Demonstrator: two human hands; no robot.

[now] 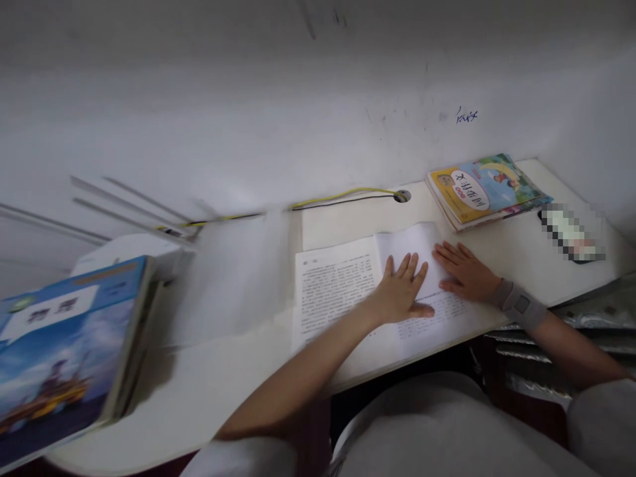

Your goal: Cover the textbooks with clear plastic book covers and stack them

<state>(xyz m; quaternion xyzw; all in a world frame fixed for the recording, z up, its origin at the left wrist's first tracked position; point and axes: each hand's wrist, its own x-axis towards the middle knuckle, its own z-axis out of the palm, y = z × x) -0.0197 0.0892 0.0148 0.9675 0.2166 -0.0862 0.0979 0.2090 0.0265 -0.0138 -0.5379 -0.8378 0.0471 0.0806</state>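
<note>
An open book (338,285) with printed pages lies on the desk in front of me. My left hand (403,291) rests on its right-hand page near the fold, palm down with fingers spread. Beside it, my right hand (467,270) lies flat on the outer part of the same page, fingers stretched toward the left hand. A grey band (523,305) circles my right wrist. Parts of the page's text are covered by both hands. Neither hand grips anything.
Colourful books (489,189) are stacked behind the open book, near a blurred-out phone (571,232). At left stands a pile with a blue textbook (64,358). Yellow and black cables (342,197) run along the wall into a desk hole (403,196). Silvery packages (536,358) sit below the right edge.
</note>
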